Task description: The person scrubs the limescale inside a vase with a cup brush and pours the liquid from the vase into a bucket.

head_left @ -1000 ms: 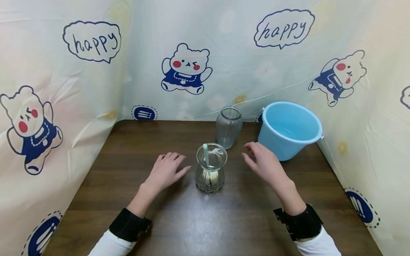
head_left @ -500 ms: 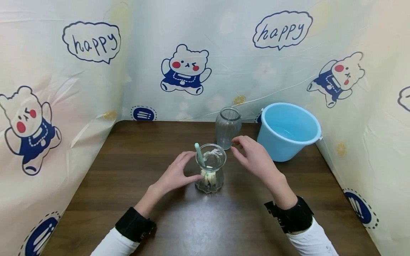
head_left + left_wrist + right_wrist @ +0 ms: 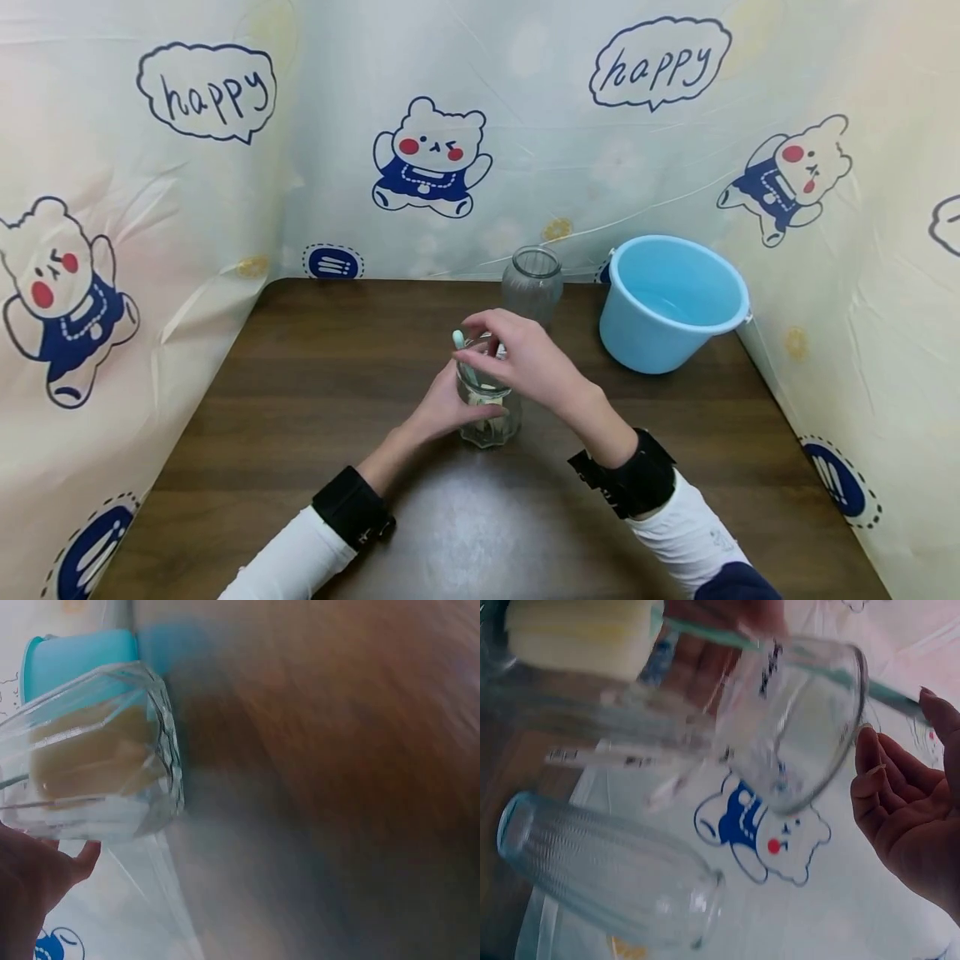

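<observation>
A clear glass vase [image 3: 487,429] with a flared rim stands on the brown table. A sponge bottle brush leans inside it, its mint-green handle tip [image 3: 458,339] poking above the rim. The cream sponge head [image 3: 577,637] fills the lower part of the vase, as the left wrist view also shows. My left hand [image 3: 441,408] grips the vase from the left, thumb across its front and fingers behind. Over the mouth hangs my right hand [image 3: 528,362], thumb and fingers spread on either side of the handle's end. In the right wrist view the thumb tip is right at the handle.
A taller ribbed glass vase [image 3: 534,292] stands just behind, partly covered by my right hand. Farther right at the table's back sits a light-blue bucket [image 3: 652,333]. A printed curtain [image 3: 315,150] rises along the edges of the wooden table [image 3: 315,358].
My left hand has moved right and taken hold of the vase. My right hand has swung left from beside the bucket to over the vase's mouth. The brush handle now leans farther left.
</observation>
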Action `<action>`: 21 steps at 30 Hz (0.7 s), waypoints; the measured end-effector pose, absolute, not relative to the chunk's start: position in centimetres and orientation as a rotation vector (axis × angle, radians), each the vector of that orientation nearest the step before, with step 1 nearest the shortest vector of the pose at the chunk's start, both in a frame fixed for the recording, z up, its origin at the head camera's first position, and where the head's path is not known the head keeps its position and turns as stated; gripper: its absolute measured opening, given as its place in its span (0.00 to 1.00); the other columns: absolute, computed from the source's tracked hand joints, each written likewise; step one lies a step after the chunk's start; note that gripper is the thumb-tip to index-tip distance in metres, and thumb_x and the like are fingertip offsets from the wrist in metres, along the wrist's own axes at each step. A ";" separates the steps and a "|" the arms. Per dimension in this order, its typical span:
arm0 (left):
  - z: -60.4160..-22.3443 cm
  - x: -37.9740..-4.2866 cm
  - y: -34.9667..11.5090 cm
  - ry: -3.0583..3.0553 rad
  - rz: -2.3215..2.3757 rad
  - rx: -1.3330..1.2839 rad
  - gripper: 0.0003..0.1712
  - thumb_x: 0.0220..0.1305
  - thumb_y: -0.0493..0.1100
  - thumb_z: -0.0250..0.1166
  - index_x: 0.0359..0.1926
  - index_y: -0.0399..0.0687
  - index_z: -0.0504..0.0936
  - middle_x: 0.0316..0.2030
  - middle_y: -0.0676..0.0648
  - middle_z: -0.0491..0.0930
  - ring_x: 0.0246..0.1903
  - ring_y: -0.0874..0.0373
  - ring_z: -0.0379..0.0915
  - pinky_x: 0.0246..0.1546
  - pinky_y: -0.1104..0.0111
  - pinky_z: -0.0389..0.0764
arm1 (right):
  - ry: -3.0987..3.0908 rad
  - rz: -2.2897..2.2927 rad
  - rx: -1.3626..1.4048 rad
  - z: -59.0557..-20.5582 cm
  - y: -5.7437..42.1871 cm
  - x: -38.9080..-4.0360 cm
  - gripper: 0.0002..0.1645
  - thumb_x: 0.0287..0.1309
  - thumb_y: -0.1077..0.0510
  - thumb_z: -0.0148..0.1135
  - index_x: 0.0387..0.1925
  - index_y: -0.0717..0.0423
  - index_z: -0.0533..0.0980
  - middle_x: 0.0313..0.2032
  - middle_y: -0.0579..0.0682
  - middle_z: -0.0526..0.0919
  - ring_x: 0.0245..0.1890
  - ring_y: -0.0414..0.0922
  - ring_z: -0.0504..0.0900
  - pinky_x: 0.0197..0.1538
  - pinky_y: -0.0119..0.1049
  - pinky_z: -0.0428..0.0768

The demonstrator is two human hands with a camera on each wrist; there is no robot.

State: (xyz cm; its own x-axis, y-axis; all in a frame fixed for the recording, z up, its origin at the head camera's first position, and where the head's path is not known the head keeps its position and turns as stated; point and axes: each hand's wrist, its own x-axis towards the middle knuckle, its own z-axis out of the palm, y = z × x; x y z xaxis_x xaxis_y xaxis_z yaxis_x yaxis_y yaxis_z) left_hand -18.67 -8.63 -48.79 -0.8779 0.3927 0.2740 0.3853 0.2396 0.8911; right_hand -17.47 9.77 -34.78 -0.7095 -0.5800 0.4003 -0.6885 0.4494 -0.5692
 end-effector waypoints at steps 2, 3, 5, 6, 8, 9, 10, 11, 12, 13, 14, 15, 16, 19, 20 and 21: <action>-48.9 -18.7 -8.4 2.438 1.789 0.769 0.50 0.53 0.41 0.83 0.74 0.51 0.67 0.65 0.47 0.77 0.59 0.52 0.78 0.61 0.55 0.78 | -2.550 1.124 1.161 -34.9 9.0 -17.6 0.19 0.66 0.54 0.72 0.54 0.57 0.80 0.44 0.48 0.84 0.38 0.44 0.82 0.43 0.32 0.83; -48.9 -18.7 -8.3 2.430 1.793 0.755 0.47 0.54 0.40 0.82 0.73 0.50 0.69 0.63 0.47 0.78 0.57 0.52 0.79 0.59 0.57 0.80 | -2.552 1.122 1.178 -35.0 8.7 -17.7 0.17 0.66 0.55 0.72 0.52 0.57 0.80 0.42 0.48 0.83 0.37 0.43 0.81 0.42 0.32 0.83; -48.9 -18.6 -8.1 2.404 1.809 0.745 0.43 0.56 0.40 0.81 0.70 0.46 0.70 0.60 0.46 0.80 0.54 0.52 0.80 0.57 0.60 0.81 | -2.552 1.128 1.199 -35.1 8.4 -17.8 0.13 0.67 0.56 0.71 0.48 0.56 0.80 0.37 0.46 0.82 0.33 0.42 0.78 0.39 0.31 0.81; -48.9 -18.6 -8.0 2.398 1.811 0.738 0.41 0.57 0.40 0.80 0.69 0.45 0.71 0.59 0.45 0.81 0.54 0.52 0.80 0.57 0.61 0.81 | -2.555 1.126 1.195 -35.2 8.4 -17.8 0.10 0.68 0.56 0.70 0.47 0.55 0.80 0.35 0.45 0.81 0.32 0.40 0.76 0.37 0.31 0.79; -49.0 -18.6 -7.9 2.385 1.814 0.725 0.41 0.58 0.40 0.79 0.69 0.45 0.70 0.59 0.46 0.81 0.53 0.53 0.80 0.57 0.63 0.81 | -2.557 1.132 1.178 -35.2 8.5 -17.9 0.06 0.69 0.56 0.68 0.41 0.54 0.80 0.29 0.44 0.78 0.28 0.40 0.73 0.33 0.31 0.76; -49.0 -18.6 -7.9 2.387 1.811 0.721 0.42 0.58 0.41 0.79 0.71 0.45 0.69 0.59 0.46 0.80 0.54 0.54 0.80 0.57 0.63 0.80 | -2.558 1.143 1.166 -35.2 8.5 -17.9 0.06 0.70 0.56 0.67 0.39 0.54 0.79 0.26 0.44 0.75 0.27 0.39 0.72 0.32 0.31 0.75; -49.0 -18.6 -7.9 2.389 1.809 0.717 0.44 0.58 0.41 0.79 0.72 0.47 0.68 0.59 0.46 0.80 0.54 0.54 0.80 0.58 0.63 0.80 | -2.557 1.159 1.151 -35.2 8.6 -18.0 0.07 0.71 0.56 0.67 0.36 0.53 0.78 0.24 0.44 0.73 0.26 0.39 0.71 0.31 0.32 0.74; -48.9 -18.5 -8.0 2.390 1.810 0.712 0.45 0.57 0.41 0.80 0.72 0.48 0.67 0.59 0.47 0.80 0.54 0.54 0.79 0.58 0.62 0.80 | -2.555 1.171 1.135 -35.2 8.7 -18.1 0.07 0.71 0.56 0.66 0.36 0.53 0.78 0.24 0.43 0.72 0.25 0.39 0.71 0.31 0.32 0.74; -48.9 -18.5 -8.0 2.394 1.813 0.704 0.46 0.57 0.42 0.80 0.73 0.49 0.67 0.60 0.48 0.80 0.55 0.55 0.79 0.58 0.62 0.80 | -2.553 1.188 1.120 -35.1 8.8 -18.1 0.07 0.71 0.56 0.66 0.37 0.53 0.77 0.24 0.43 0.72 0.25 0.39 0.72 0.31 0.31 0.75; -48.9 -18.5 -8.0 2.396 1.818 0.697 0.47 0.56 0.42 0.80 0.73 0.50 0.66 0.60 0.48 0.80 0.55 0.54 0.79 0.58 0.61 0.80 | -2.551 1.203 1.107 -35.1 9.0 -18.1 0.07 0.71 0.56 0.66 0.38 0.54 0.76 0.24 0.43 0.72 0.26 0.39 0.72 0.33 0.30 0.76; -49.0 -18.5 -8.0 2.399 1.821 0.690 0.48 0.56 0.42 0.81 0.73 0.52 0.66 0.60 0.49 0.80 0.55 0.54 0.79 0.59 0.60 0.80 | -2.546 1.212 1.095 -35.0 9.1 -18.1 0.07 0.71 0.57 0.66 0.39 0.54 0.76 0.24 0.44 0.73 0.26 0.39 0.73 0.33 0.31 0.77; -49.0 -18.5 -8.0 2.396 1.829 0.685 0.49 0.55 0.42 0.81 0.74 0.53 0.65 0.60 0.49 0.80 0.56 0.53 0.79 0.59 0.60 0.80 | -2.540 1.216 1.085 -35.0 9.2 -18.2 0.06 0.71 0.57 0.66 0.40 0.54 0.76 0.25 0.44 0.74 0.26 0.39 0.73 0.33 0.31 0.78; -49.0 -18.5 -8.0 2.388 1.841 0.684 0.50 0.55 0.42 0.81 0.75 0.54 0.65 0.61 0.49 0.79 0.57 0.51 0.79 0.59 0.58 0.80 | -2.532 1.218 1.075 -34.9 9.4 -18.2 0.06 0.71 0.58 0.66 0.42 0.54 0.77 0.25 0.44 0.74 0.26 0.39 0.74 0.33 0.31 0.79; -49.1 -18.6 -8.0 2.369 1.859 0.693 0.51 0.55 0.41 0.82 0.76 0.55 0.64 0.63 0.48 0.79 0.59 0.47 0.79 0.60 0.55 0.79 | -2.509 1.204 1.047 -34.5 9.8 -18.2 0.04 0.72 0.58 0.65 0.41 0.54 0.77 0.25 0.44 0.74 0.25 0.39 0.74 0.32 0.32 0.78; -49.2 -18.7 -8.0 2.359 1.870 0.700 0.53 0.54 0.41 0.82 0.77 0.56 0.63 0.64 0.48 0.78 0.60 0.47 0.78 0.61 0.54 0.78 | -2.501 1.194 1.041 -34.3 9.9 -18.1 0.04 0.73 0.58 0.64 0.40 0.54 0.77 0.24 0.44 0.73 0.24 0.40 0.73 0.30 0.32 0.77; -49.3 -18.7 -8.0 2.357 1.874 0.699 0.54 0.54 0.40 0.83 0.77 0.56 0.63 0.64 0.48 0.78 0.61 0.47 0.78 0.62 0.53 0.78 | -2.489 1.190 1.037 -34.0 10.0 -18.1 0.04 0.73 0.58 0.63 0.40 0.54 0.77 0.23 0.44 0.73 0.24 0.40 0.73 0.30 0.32 0.76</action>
